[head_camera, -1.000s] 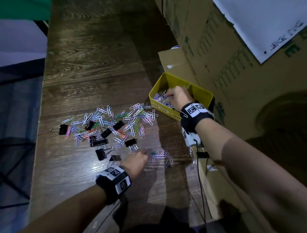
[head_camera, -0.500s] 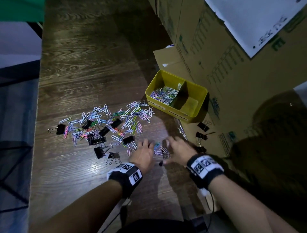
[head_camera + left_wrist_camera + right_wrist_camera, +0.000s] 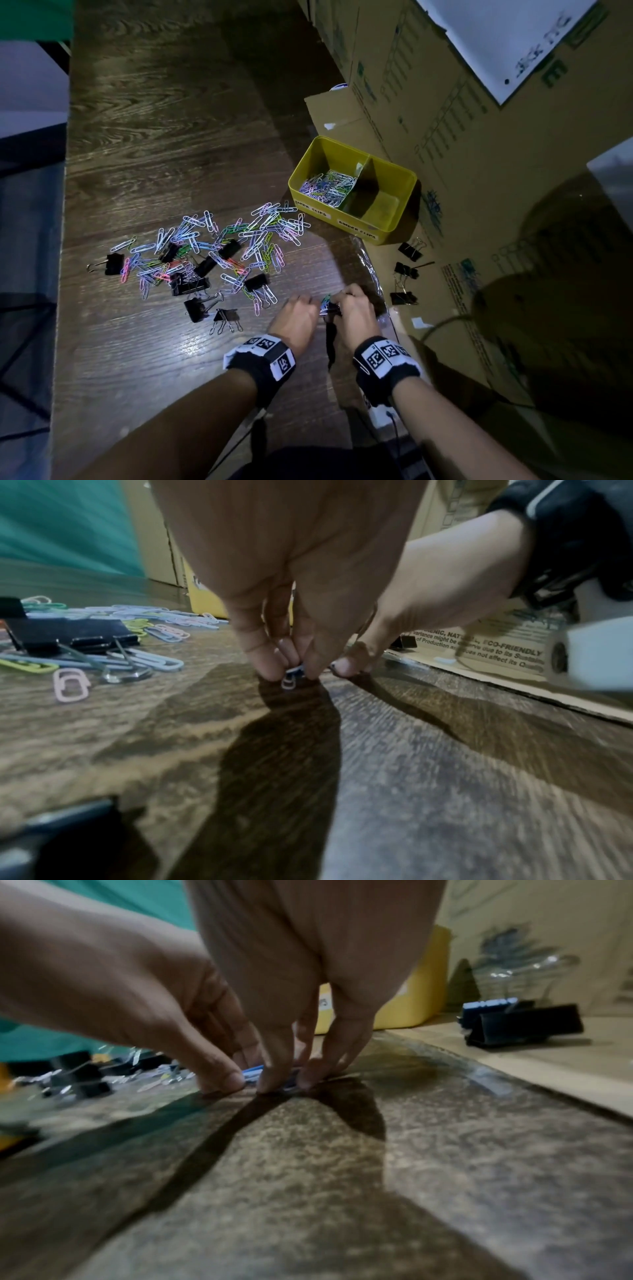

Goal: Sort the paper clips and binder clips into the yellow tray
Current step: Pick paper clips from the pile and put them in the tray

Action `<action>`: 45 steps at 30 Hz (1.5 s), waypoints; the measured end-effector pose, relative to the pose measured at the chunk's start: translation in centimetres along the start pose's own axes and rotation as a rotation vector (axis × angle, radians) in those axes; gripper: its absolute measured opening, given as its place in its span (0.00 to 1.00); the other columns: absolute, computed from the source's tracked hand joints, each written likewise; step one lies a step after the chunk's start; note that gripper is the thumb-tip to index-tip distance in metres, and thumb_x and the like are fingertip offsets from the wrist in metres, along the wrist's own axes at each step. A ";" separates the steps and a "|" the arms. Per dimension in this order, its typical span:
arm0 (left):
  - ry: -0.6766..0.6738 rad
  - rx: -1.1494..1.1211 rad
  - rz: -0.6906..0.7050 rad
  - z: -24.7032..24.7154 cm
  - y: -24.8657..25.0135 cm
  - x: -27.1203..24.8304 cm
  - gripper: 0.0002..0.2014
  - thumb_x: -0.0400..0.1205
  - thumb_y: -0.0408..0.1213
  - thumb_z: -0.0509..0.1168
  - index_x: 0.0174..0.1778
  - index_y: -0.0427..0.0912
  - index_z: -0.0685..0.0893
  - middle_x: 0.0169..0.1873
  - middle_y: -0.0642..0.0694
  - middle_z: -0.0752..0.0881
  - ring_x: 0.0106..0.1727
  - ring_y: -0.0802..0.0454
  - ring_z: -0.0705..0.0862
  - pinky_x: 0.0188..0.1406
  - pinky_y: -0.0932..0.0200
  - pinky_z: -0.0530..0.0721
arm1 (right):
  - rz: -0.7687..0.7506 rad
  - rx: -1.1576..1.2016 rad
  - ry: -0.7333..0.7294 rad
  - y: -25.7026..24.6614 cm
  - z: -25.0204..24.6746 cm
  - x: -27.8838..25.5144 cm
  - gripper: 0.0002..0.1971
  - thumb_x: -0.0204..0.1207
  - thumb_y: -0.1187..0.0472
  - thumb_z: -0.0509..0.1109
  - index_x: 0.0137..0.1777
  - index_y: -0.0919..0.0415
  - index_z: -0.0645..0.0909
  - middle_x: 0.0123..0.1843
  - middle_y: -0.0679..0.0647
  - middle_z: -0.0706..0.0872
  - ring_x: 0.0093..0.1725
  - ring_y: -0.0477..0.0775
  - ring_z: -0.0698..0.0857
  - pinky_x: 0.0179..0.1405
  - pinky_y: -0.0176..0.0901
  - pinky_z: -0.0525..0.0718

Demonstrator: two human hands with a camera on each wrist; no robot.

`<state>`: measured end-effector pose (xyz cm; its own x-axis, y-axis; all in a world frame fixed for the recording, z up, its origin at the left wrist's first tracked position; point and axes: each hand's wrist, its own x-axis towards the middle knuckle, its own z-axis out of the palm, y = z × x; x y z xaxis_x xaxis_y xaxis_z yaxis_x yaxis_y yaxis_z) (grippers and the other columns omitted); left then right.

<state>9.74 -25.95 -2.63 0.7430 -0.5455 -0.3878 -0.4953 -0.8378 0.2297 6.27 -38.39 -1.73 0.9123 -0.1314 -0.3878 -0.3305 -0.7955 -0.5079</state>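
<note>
Both hands down on dark wood-grain tabletop (image 3: 144, 144), fingertips converged on small bunch of coloured wire paper clips (image 3: 326, 303) lying between them, near table's right edge

Left hand (image 3: 297, 318): fingers curled, tips pinching the bunch from its left side; in left wrist view, a pale clip loop (image 3: 289, 682) pokes out below the pinch, touching the wood. Right hand (image 3: 356, 317): fingers curled down, tips (image 3: 270, 1087) pressed against the same bunch from the right; blue clip edge (image 3: 253, 1073) visible between thumb and fingers. Whether right hand grips or only herds: cannot tell; counted as pinching

Bunch sits directly under both sets of fingertips, no gap to close. Long axis of bunch unclear, too blurred and covered

Yellow plastic two-compartment tray (image 3: 399, 224) lies ahead and slightly right of the hands. Left compartment, labelled paper clips, holds a heap of clips (image 3: 329, 186); right compartment, labelled binder clips, looks bare. Right hand the nearer of the two to the tray, so likely carrier; lift then forward to the left compartment

Main scatter of coloured paper clips and black binder clips (image 3: 205, 257) to the left of hands, well apart from tray. Three black binder clips (image 3: 406, 274) on flattened brown cardboard (image 3: 445, 308) to the right, near tray

Judgement: sorting early, most stock unsorted
</note>
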 end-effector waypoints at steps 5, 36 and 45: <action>-0.031 -0.023 -0.059 0.2 0.3 0.4 0.19 0.80 0.31 0.56 0.68 0.36 0.72 0.62 0.37 0.79 0.63 0.38 0.76 0.61 0.48 0.73 | -0.004 0.040 0.011 0.4 -0.1 0.4 0.09 0.74 0.71 0.69 0.54 0.66 0.83 0.63 0.56 0.73 0.53 0.52 0.77 0.62 0.48 0.81; -0.187 -1.451 -0.301 -4.3 -3.8 0.8 0.05 0.69 0.33 0.61 0.28 0.37 0.75 0.23 0.38 0.76 0.22 0.47 0.74 0.23 0.60 0.72 | 0.072 0.535 -0.281 5.0 -3.2 2.0 0.17 0.79 0.59 0.69 0.67 0.51 0.78 0.51 0.47 0.84 0.29 0.38 0.85 0.40 0.31 0.82; -0.051 -0.105 -0.162 -0.5 -2.1 -0.6 0.14 0.80 0.47 0.62 0.49 0.38 0.81 0.48 0.36 0.86 0.50 0.36 0.84 0.43 0.52 0.80 | 0.224 1.108 -0.237 3.2 -3.0 2.1 0.12 0.80 0.74 0.55 0.37 0.65 0.74 0.32 0.59 0.75 0.26 0.52 0.72 0.18 0.40 0.71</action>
<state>10.58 -23.88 -2.39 0.7839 -0.4038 -0.4716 -0.3193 -0.9137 0.2516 7.87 -42.95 -1.90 0.7772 0.0039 -0.6292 -0.6168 0.2029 -0.7605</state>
